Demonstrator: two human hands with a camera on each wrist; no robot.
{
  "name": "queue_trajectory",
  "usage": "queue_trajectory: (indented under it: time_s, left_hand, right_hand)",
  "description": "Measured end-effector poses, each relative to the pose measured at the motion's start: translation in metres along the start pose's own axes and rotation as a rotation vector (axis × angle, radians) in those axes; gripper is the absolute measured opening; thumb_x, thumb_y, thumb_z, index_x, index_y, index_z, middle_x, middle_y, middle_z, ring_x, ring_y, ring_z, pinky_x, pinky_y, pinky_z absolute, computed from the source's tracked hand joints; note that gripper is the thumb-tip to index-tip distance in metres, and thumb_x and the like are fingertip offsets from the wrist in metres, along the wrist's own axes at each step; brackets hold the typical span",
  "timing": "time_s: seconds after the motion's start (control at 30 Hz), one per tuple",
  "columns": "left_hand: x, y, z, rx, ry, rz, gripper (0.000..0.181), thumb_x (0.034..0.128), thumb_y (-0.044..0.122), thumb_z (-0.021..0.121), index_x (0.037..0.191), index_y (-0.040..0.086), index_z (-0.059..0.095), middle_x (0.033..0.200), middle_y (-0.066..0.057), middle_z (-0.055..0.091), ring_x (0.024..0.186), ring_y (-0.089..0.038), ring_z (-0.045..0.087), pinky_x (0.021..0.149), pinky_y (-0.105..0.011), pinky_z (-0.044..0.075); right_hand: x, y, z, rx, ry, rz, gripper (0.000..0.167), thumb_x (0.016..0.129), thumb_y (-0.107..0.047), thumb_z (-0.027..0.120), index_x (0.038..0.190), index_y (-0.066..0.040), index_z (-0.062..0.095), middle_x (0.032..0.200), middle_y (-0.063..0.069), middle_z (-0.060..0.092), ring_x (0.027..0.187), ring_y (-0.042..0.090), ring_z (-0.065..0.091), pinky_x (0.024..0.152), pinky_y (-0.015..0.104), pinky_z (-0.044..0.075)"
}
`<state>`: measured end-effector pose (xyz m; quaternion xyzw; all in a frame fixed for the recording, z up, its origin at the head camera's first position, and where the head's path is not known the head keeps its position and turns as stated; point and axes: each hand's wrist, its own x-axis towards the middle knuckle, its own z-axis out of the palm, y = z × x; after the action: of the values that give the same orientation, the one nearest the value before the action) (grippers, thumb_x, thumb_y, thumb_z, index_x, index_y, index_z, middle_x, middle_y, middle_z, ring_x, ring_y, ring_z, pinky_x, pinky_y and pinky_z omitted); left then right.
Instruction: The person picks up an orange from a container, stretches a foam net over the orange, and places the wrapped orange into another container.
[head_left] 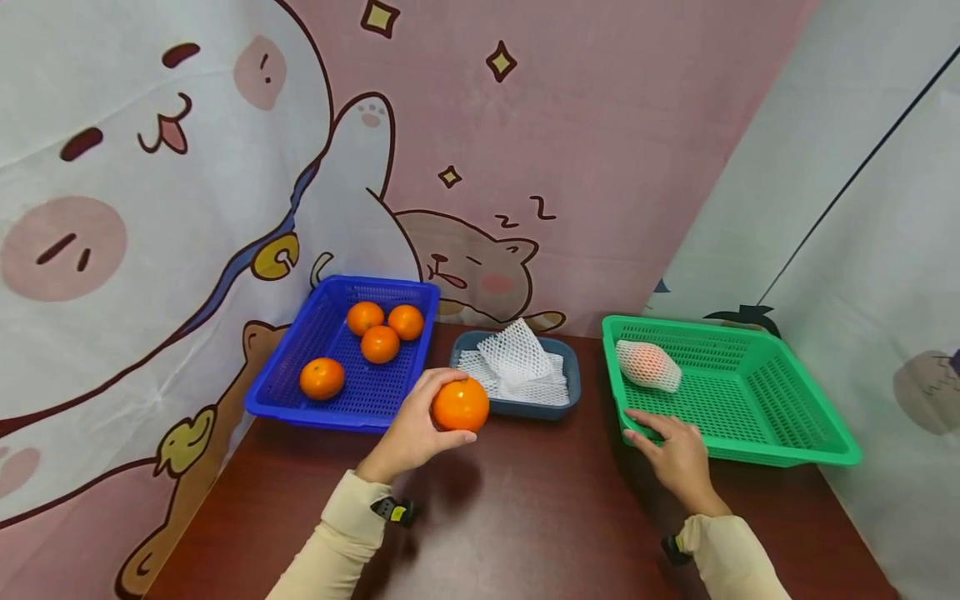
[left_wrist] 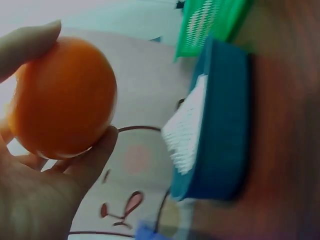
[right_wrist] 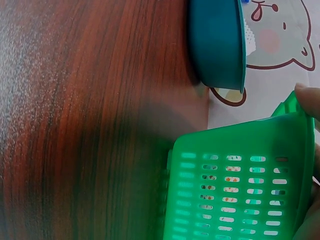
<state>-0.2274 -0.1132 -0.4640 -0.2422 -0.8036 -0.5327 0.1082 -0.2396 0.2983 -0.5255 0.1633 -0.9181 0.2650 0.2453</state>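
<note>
My left hand (head_left: 416,429) grips an orange (head_left: 461,406) above the table, thumb below and fingers over its far side. In the left wrist view the bare orange (left_wrist: 65,97) fills the space between thumb and fingers. At the near left corner of the green basket (head_left: 780,454), my right hand (head_left: 678,458) pinches the rim between thumb and fingers. Inside that basket, by its left wall, lies a round orange-red fruit in a white foam net (head_left: 649,367). Between the hands stands a small grey-blue tray (head_left: 573,375) with white foam nets (head_left: 517,362) piled in it.
A blue basket (head_left: 262,404) with several oranges (head_left: 380,344) stands at the back left. All the containers sit on a dark red-brown wooden table (head_left: 540,517). A printed cloth with cartoon animals (head_left: 600,150) hangs right behind them.
</note>
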Motion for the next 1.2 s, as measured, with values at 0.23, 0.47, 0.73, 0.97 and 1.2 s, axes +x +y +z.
queue_trajectory:
  time_s: [0.23, 0.47, 0.73, 0.97, 1.2]
  left_hand:
    - [-0.015, -0.023, 0.039, -0.002, -0.106, -0.025, 0.072, 0.0629, 0.022, 0.092, 0.124, 0.024, 0.056, 0.125, 0.009, 0.051, 0.109, -0.016, 0.054, 0.092, -0.042, 0.045]
    - [-0.035, -0.052, 0.072, 0.021, -0.153, -0.031, 0.075, 0.0579, 0.014, 0.095, 0.122, 0.024, 0.057, 0.125, 0.010, 0.052, 0.113, -0.014, 0.052, 0.095, -0.041, 0.044]
    - [-0.040, -0.068, 0.085, 0.147, -0.142, 0.019, 0.077, 0.0550, 0.015, 0.095, 0.122, 0.021, 0.056, 0.131, -0.002, 0.054, 0.120, -0.021, 0.047, 0.099, -0.045, 0.037]
    - [-0.040, -0.069, 0.088, 0.168, -0.174, 0.013, 0.077, 0.0555, 0.010, 0.095, 0.120, 0.016, 0.053, 0.132, -0.011, 0.052, 0.121, -0.024, 0.045, 0.101, -0.043, 0.037]
    - [-0.039, -0.066, 0.085, 0.153, -0.217, 0.018, 0.074, 0.0576, 0.012, 0.094, 0.118, 0.015, 0.052, 0.132, -0.010, 0.048, 0.125, -0.023, 0.043, 0.104, -0.043, 0.036]
  right_hand:
    - [0.000, -0.001, 0.000, -0.005, 0.007, -0.004, 0.045, 0.074, -0.008, 0.082, 0.117, -0.012, 0.071, 0.107, 0.013, 0.071, 0.092, 0.032, 0.061, 0.076, 0.047, 0.033]
    - [0.001, -0.002, 0.000, -0.005, 0.003, -0.009, 0.044, 0.074, -0.009, 0.082, 0.117, -0.011, 0.071, 0.108, 0.013, 0.071, 0.094, 0.033, 0.062, 0.077, 0.047, 0.033]
    - [-0.001, -0.002, 0.000, -0.009, -0.006, 0.010, 0.045, 0.075, -0.009, 0.082, 0.118, -0.011, 0.071, 0.108, 0.013, 0.070, 0.096, 0.034, 0.061, 0.079, 0.048, 0.033]
    - [0.000, -0.002, 0.001, -0.015, 0.003, 0.006, 0.043, 0.075, -0.011, 0.082, 0.117, -0.011, 0.071, 0.107, 0.013, 0.071, 0.095, 0.034, 0.061, 0.078, 0.048, 0.033]
    - [0.000, -0.001, 0.000, -0.020, 0.013, -0.004, 0.043, 0.075, -0.012, 0.082, 0.116, -0.012, 0.072, 0.106, 0.012, 0.071, 0.092, 0.033, 0.061, 0.076, 0.046, 0.033]
